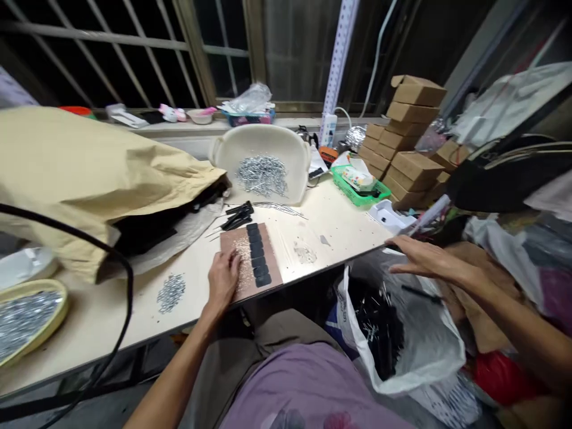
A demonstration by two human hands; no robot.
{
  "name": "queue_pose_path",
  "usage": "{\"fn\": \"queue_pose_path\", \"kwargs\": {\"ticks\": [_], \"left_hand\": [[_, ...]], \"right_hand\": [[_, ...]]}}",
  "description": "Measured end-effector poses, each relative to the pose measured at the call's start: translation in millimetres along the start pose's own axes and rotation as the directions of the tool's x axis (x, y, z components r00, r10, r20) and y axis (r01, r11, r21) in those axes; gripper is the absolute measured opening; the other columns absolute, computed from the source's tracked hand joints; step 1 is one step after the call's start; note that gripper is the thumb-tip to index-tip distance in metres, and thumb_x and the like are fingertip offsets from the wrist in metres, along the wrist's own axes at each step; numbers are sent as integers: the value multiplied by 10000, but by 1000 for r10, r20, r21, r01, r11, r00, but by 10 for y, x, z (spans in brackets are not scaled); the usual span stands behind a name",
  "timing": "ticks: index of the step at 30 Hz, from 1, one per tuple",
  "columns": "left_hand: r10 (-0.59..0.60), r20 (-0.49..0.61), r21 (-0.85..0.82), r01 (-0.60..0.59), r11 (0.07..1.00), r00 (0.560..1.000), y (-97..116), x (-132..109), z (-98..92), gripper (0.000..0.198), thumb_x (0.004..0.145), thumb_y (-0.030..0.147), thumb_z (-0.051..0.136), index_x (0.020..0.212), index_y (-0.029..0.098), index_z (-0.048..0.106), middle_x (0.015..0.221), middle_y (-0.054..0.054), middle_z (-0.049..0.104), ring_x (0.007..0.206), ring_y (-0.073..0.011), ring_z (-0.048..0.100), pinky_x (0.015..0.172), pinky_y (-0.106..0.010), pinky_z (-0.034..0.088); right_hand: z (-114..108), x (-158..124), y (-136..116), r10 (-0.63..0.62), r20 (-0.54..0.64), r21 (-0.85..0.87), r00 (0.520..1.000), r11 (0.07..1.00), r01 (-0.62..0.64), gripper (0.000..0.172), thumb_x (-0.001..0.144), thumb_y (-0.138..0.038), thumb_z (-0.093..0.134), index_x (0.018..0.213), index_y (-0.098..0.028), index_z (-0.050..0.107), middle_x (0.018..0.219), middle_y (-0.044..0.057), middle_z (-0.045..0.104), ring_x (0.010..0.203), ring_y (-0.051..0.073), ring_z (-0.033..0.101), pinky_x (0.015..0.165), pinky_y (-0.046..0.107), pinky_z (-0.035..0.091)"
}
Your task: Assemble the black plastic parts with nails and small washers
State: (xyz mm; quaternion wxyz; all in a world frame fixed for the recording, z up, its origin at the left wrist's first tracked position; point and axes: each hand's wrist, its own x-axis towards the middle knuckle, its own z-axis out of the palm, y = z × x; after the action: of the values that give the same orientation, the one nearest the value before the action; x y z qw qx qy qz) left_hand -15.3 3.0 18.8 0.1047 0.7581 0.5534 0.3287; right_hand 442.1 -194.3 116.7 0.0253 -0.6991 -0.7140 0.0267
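Note:
My left hand [223, 275] rests at the left edge of a brown board [273, 253], its fingers curled down among small beige bits [245, 262]; whatever they pinch is hidden. A column of black flat pieces [256, 253] runs down the board beside these bits. Stretched out over a white sack [429, 339], my right hand [420, 259] is open with nothing in it. Just below it, a black stick-like piece [420, 294] appears in mid-air above the sack. Inside the sack lie many black pieces with shiny metal parts [379, 328].
Black-handled pieces [239, 215] and thin metal rods [281, 208] lie behind the board. A white basin [223, 155] holds metal pins; small metal parts [171, 293] lie left. A yellow basket [62, 298], beige cloth bag [89, 173], green tray [355, 193] and stacked cartons [413, 170] stand around.

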Motion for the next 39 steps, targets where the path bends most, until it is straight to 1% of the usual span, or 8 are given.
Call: {"fn": "queue_pose_path", "kwargs": {"ticks": [4, 8, 12, 15, 18, 24, 31, 39], "left_hand": [[-3, -12, -38, 2, 999, 1000, -18, -40, -8, 326, 879, 302, 433, 1116, 159, 605, 931, -85, 579, 872, -224, 598, 807, -339, 480], [-25, -14, -73, 23, 997, 1000, -11, -84, -27, 305, 890, 264, 433, 1110, 146, 607, 940, -95, 589, 857, -212, 604, 790, -339, 491], [-69, -40, -188, 61, 980, 997, 31, -130, -103, 271, 897, 242, 443, 1085, 179, 628, 947, -81, 618, 881, -192, 607, 805, -331, 492], [-124, -45, -268, 108, 957, 991, -10, -195, -298, 269, 914, 261, 429, 1074, 201, 637, 952, -68, 636, 871, -169, 611, 794, -308, 493], [-208, -133, -208, 178, 962, 969, -206, -298, -627, 270, 916, 277, 433, 1079, 208, 636, 967, -74, 636, 887, -177, 603, 805, -324, 485], [-318, -200, 21, 328, 944, 927, -781, -603, -1187, 270, 920, 269, 429, 1066, 179, 639, 945, -78, 640, 899, -190, 587, 815, -335, 466], [-237, -66, 209, 246, 946, 969, -895, -499, -1093, 293, 933, 266, 402, 1083, 161, 630, 904, -78, 615, 895, -198, 530, 799, -321, 445], [-267, 45, 320, 239, 917, 963, -1054, -143, -972, 259, 911, 234, 430, 949, 196, 683, 879, -75, 601, 845, -203, 519, 760, -324, 419]], "right_hand": [[136, 535, -389, -134, -45, 182, 990, 973, 140, 457, 826, -486, 514, 1173, -188, 528, 1137, 117, 594, 861, 209, 636, 777, 343, 498], [324, 1378, -1273, -374, -140, 269, 917, 877, 398, 252, 901, -358, 452, 1049, -209, 592, 1019, 71, 627, 842, 169, 621, 759, 292, 475], [470, 2280, -2270, -538, -232, 93, 810, 817, 569, 248, 945, -275, 384, 965, -207, 622, 942, 56, 624, 833, 158, 569, 701, 260, 420], [557, 2885, -2851, -667, -138, -133, 732, 745, 654, 246, 944, -221, 381, 997, -202, 621, 968, 66, 620, 902, 182, 522, 734, 277, 372], [688, 3328, -3189, -753, -55, -139, 655, 656, 742, 240, 933, -193, 401, 1026, -213, 621, 987, 75, 624, 953, 201, 488, 773, 301, 328], [980, 3722, -3331, -839, 41, -162, 543, 531, 832, 239, 917, -162, 405, 997, -175, 630, 935, 90, 591, 885, 193, 491, 798, 316, 286], [1056, 3694, -3230, -799, -113, -107, 590, 600, 793, 273, 933, -202, 353, 951, -151, 620, 943, 88, 561, 833, 179, 502, 713, 267, 352], [688, 3174, -3072, -587, -408, 115, 700, 727, 677, 274, 946, -296, 373, 1040, -193, 608, 1048, 73, 595, 926, 177, 575, 761, 274, 444]]}}
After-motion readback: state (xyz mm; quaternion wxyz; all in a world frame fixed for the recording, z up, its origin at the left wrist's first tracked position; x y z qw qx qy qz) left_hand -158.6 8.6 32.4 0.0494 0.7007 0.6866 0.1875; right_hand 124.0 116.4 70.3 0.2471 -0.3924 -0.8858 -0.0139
